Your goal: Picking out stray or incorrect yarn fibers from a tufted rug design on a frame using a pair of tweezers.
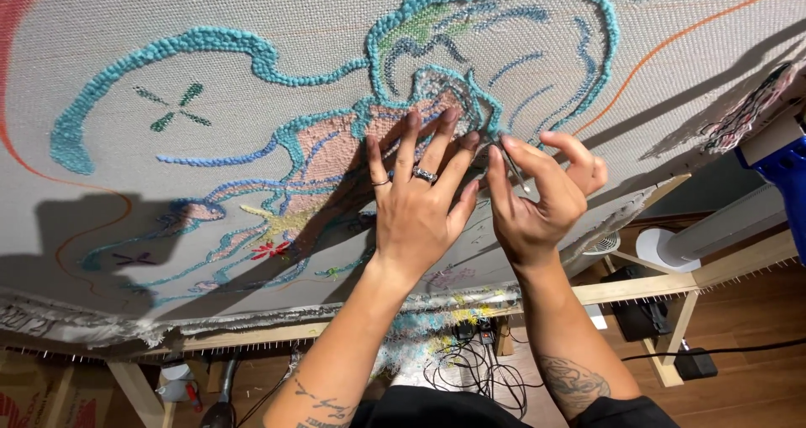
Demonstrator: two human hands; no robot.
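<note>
A grey tufting cloth [252,8] is stretched on a wooden frame [638,289] and bears a turquoise yarn outline with pink, blue and yellow patches. My left hand [420,201], with rings on two fingers, lies flat with fingers spread on the pink patch [336,138] near the cloth's middle. Just to its right, my right hand [537,193] pinches a thin metal tool [514,166] between thumb and fingers, its tip at the turquoise yarn edge [487,113]. Both forearms reach up from the bottom of the view.
A blue tufting gun [785,172] hangs at the right edge. Below the frame are a white fan [600,245], black boxes and tangled black cables [470,365] on a wooden floor. Loose yarn scraps lie under the frame. A cardboard box sits at bottom left.
</note>
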